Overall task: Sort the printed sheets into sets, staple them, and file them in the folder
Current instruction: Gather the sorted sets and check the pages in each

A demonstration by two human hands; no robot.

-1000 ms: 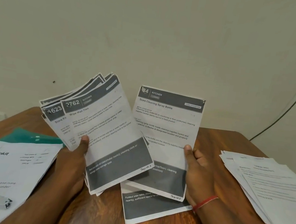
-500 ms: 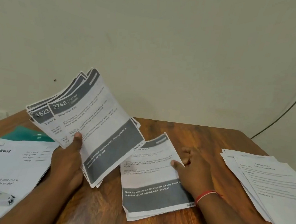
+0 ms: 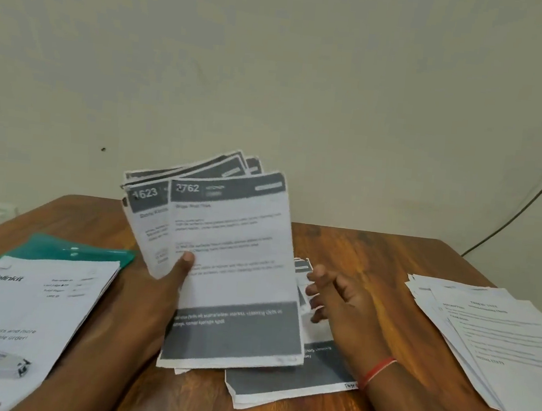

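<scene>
2 bare hands work over a wooden table (image 3: 374,255), seen from a head-worn camera. Left hand (image 3: 155,297) holds a fanned stack of printed sheets (image 3: 234,268) upright at the centre of the view. Its thumb is pressed on the front sheet, headed 2762, and its fingers are hidden behind. A sheet headed 1623 peeks out toward 10 o'clock. Right hand (image 3: 343,298) hovers at 3 o'clock of the stack, fingers loosely spread, holding nothing; whether it touches the stack's edge cannot be told. Below it, at 5 o'clock of the stack, a small pile of sheets (image 3: 292,386) lies flat on the wood. A green folder (image 3: 60,249) lies at 9 o'clock, partly under a white printed packet (image 3: 32,298). A loose pile of paper (image 3: 498,336) lies at 3 o'clock of the table.

Sorting appears to be under way, with stapling and filing not yet done. To do it well, the right hand should probably pinch only the front sheet by its free edge, read the heading, and lay it square on the matching pile, while the left thumb eases enough to release 1 sheet.
</scene>
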